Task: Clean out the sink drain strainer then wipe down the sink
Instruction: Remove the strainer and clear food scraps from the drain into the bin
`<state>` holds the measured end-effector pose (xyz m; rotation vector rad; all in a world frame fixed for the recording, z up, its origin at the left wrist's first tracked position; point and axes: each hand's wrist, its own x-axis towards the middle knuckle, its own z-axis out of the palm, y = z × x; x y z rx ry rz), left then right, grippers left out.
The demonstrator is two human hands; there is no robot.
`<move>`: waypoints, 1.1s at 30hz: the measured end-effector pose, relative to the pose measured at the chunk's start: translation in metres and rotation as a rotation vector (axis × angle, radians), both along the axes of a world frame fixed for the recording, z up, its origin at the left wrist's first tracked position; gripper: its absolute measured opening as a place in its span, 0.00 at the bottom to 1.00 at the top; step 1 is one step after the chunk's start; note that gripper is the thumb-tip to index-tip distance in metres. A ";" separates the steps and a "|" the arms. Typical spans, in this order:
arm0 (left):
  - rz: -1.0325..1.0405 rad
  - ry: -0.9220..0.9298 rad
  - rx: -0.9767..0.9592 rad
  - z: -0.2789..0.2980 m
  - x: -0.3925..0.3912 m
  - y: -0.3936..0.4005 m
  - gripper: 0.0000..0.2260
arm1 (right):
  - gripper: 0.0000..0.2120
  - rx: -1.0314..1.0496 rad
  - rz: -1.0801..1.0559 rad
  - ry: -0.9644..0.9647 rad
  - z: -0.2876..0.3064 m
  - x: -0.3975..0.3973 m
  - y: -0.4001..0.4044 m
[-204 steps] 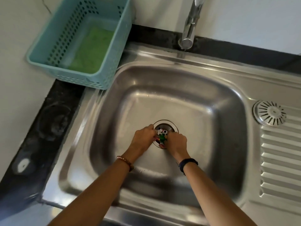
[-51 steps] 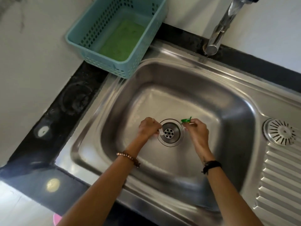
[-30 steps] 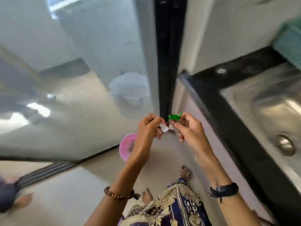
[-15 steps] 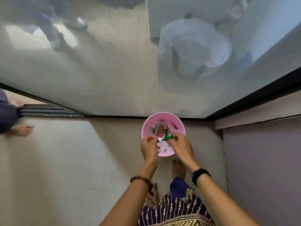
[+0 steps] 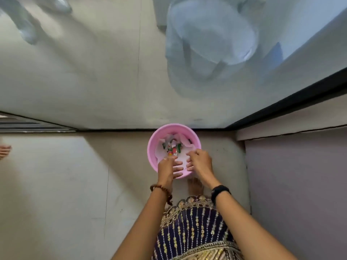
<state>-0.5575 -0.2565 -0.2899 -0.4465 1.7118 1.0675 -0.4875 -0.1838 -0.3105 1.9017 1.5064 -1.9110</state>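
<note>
Both the left hand point(image 5: 167, 166) and right hand point(image 5: 200, 162) hang with fingers spread and empty over the near rim of the pink bin point(image 5: 152, 156), the strainer scraps point(image 5: 173, 149) lying just beyond the fingertips inside it; damp bits clinging to fingers could drop onto the floor point(image 5: 65, 184).

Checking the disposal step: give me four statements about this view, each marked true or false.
1. Both hands hover over the pink bin. True.
2. The bin is empty. False: white paper and colourful scraps lie inside.
3. The left hand wears a beaded bracelet at the wrist. True.
4. The right hand grips a green sponge. False: its fingers are spread and hold nothing visible.
</note>
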 end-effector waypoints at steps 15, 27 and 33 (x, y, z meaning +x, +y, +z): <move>-0.158 -0.352 0.643 0.452 0.168 0.030 0.12 | 0.10 0.205 -0.771 0.609 0.479 0.173 -0.026; -1.103 -0.486 0.664 0.523 0.424 0.076 0.15 | 0.07 0.680 -1.410 0.424 0.552 0.411 -0.035; -1.255 -0.553 0.587 0.503 0.550 0.086 0.21 | 0.09 0.727 -1.655 0.268 0.523 0.522 -0.035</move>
